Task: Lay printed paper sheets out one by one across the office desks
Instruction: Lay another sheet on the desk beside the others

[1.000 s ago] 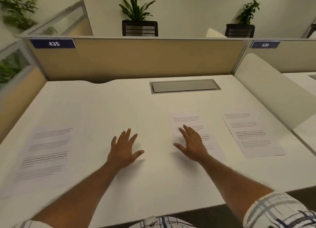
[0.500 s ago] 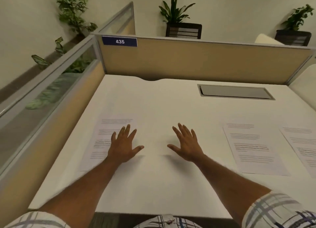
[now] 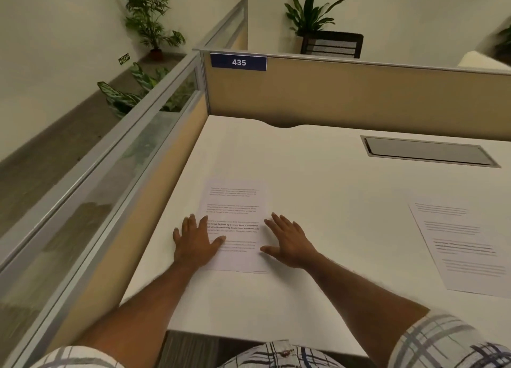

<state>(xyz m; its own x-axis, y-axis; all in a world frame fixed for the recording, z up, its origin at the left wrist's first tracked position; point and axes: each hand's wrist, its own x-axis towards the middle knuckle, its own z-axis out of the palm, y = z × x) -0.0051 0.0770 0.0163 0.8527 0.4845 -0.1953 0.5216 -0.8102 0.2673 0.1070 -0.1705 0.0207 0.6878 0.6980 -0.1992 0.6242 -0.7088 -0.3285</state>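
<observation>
Hands now bracket the leftmost sheet (image 3: 235, 224) on the counter (image 3: 318, 179): we have swung left from the middle sheet (image 3: 464, 246), left hand (image 3: 196, 243) and right hand (image 3: 287, 240) spread flat on its edges, likely squaring it.

The bench (image 3: 318, 179) is white all over. The paper sheet (image 3: 235, 202) near the left side is white with thin black lines of print, some of them darker and bolder. A second sheet (image 3: 464, 246) over to the right is white too, with grey and black lines. The divider wall (image 3: 359, 94) at the back is tan with a silver-grey rim. Its number sign (image 3: 238, 62) is dark blue with white numbers, 435. The flap (image 3: 430, 153) set into the bench is dark grey. The person's sleeve (image 3: 448, 342) is white with grey and dark blue checks. The plant leaves (image 3: 149, 14) are green.
</observation>
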